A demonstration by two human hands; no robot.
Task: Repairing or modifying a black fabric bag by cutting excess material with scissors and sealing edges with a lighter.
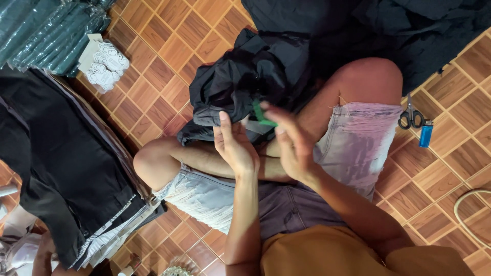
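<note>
Holding green tool (263, 113) against black garment (240, 82).

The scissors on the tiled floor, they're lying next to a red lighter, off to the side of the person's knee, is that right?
Not quite. In the head view the scissors do lie on the tiled floor beside the person's knee, but the lighter next to them is blue, not red.
</note>
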